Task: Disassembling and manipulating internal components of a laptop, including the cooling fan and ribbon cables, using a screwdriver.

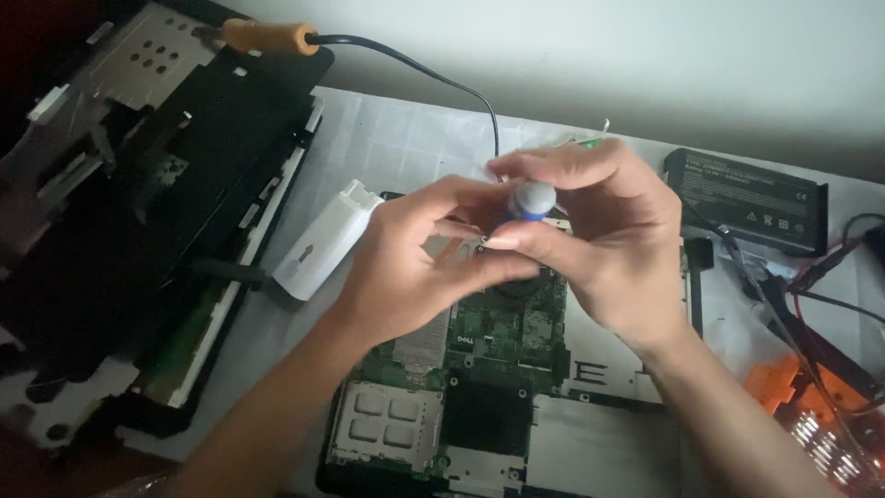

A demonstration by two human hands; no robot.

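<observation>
I hold a small blue tube with a grey cap [532,199] in both hands [419,258] [613,249], fingers closed round it, above the green circuit board [498,323]. Uncapping it needs a steady twist.

Circuit board [489,323] lying mid bench [387,138] under both hands; laptop casing [138,212] sitting to its left, battery pack [747,198] lying back right, soldering iron [267,37] resting on casing
</observation>
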